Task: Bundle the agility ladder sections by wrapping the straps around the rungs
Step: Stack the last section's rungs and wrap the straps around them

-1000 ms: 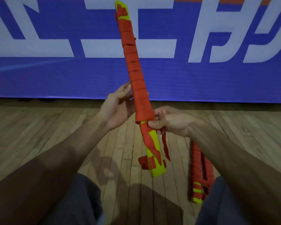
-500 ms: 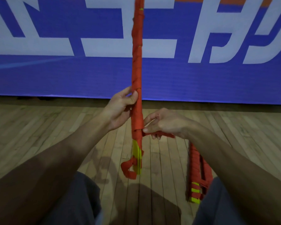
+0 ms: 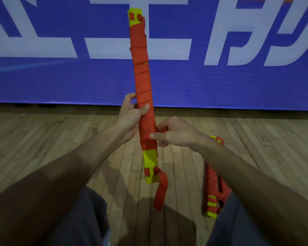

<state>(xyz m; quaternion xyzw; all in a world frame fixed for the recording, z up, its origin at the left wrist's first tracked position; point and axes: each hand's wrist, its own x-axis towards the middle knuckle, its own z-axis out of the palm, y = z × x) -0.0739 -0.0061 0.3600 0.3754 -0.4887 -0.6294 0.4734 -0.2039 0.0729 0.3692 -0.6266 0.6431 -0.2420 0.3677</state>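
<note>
Bundle (image 3: 142, 82) turned flat-on | both hands grip it: left (image 3: 130, 118), right (image 3: 174, 134) | second bundle (image 3: 212, 178) on floor

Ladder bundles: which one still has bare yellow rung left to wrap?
The upright bundle held in both hands: bare yellow shows below its red wrap, with a loose strap end dangling. The other bundle lies on the floor.

Large white characters, cropped and unreadable, on the blue banner (image 3: 238, 82)
</note>
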